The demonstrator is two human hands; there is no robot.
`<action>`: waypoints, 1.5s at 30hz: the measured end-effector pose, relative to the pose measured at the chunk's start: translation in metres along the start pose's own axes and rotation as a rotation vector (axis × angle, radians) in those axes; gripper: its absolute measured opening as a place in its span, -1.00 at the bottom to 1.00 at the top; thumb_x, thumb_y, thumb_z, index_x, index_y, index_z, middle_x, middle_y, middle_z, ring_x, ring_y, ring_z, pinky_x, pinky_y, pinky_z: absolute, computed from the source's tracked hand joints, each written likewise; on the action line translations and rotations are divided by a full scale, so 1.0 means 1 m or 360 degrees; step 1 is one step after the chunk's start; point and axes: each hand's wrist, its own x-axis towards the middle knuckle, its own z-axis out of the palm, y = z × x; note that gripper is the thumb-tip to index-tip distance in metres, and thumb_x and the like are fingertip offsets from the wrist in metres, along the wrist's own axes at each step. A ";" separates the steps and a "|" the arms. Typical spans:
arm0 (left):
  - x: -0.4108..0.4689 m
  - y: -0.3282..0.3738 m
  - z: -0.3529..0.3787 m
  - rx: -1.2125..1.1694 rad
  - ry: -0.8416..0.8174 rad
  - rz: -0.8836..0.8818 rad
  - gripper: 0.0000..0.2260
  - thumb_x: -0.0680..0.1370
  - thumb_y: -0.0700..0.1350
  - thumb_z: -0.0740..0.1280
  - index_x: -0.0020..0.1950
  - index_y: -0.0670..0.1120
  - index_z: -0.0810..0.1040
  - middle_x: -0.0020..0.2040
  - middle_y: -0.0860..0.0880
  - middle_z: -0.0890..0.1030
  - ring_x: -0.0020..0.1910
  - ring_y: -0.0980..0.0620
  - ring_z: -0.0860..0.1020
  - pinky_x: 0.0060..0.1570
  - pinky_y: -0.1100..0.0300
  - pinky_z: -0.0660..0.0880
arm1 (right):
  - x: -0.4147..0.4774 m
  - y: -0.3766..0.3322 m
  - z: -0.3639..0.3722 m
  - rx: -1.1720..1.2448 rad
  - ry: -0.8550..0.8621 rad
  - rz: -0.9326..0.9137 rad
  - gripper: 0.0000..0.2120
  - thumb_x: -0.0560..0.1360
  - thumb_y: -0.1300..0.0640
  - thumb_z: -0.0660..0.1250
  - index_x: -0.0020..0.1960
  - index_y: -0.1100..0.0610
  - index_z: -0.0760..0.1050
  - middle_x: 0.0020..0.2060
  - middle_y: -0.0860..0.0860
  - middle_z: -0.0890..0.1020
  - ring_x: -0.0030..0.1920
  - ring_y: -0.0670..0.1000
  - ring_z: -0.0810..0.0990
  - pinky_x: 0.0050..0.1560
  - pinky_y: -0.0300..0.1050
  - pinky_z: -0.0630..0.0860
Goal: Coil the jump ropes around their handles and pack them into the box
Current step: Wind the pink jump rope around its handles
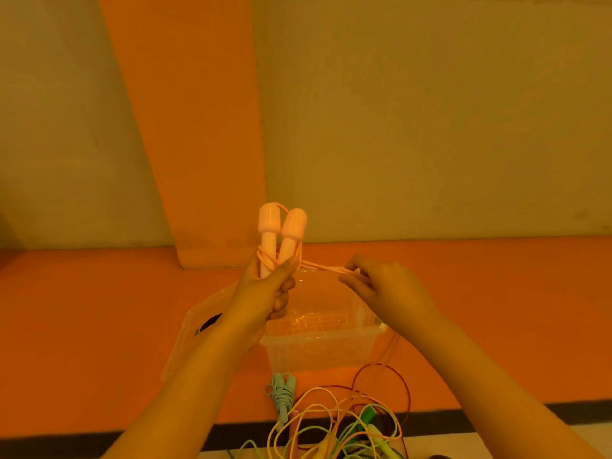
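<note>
Your left hand (265, 293) has its grip clamped round the two pink handles (281, 233), held upright above the clear box (318, 346). Your right hand (387, 289) pinches the pink rope (321, 267), stretched taut from the handles. A coiled pale-blue rope (281, 392) lies just in front of the box, beside a loose tangle of ropes (347, 422).

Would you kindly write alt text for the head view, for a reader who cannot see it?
A left hand grips two pink jump-rope handles upright while the right hand pinches their cord taut sideways, above a clear plastic box. Loose coloured ropes tangle nearer the camera.
</note>
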 end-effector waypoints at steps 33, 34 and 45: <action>-0.024 -0.035 0.009 0.2030 -0.0393 0.0213 -0.79 0.48 0.19 0.34 -0.05 0.08 0.59 -0.25 0.04 0.61 -0.30 0.12 0.54 -0.31 0.19 0.44 | -0.003 -0.021 0.003 0.0339 -0.0478 -0.0439 -0.77 0.52 -0.12 0.27 -0.02 -0.03 0.63 -0.10 -0.10 0.69 -0.07 -0.09 0.62 -0.09 -0.02 0.54; -0.023 -0.032 0.007 0.2007 -0.0401 0.0192 -0.83 0.50 0.14 0.35 -0.06 0.06 0.58 -0.29 0.05 0.58 -0.36 0.14 0.49 -0.36 0.21 0.38 | -0.003 -0.018 0.001 0.0316 -0.0419 -0.0402 -0.71 0.49 -0.19 0.22 -0.02 -0.07 0.62 -0.09 -0.12 0.69 -0.05 -0.10 0.63 -0.09 -0.01 0.54; -0.022 -0.014 -0.003 0.1990 -0.0971 -0.0005 -0.93 0.52 0.00 0.37 -0.03 0.07 0.54 -0.23 0.09 0.57 -0.36 0.25 0.45 -0.37 0.36 0.34 | -0.002 -0.002 -0.024 0.0011 -0.0477 -0.0102 -0.64 0.28 -0.25 0.48 -0.23 -0.07 0.38 -0.49 -0.12 0.43 -0.45 -0.19 0.36 -0.42 -0.15 0.21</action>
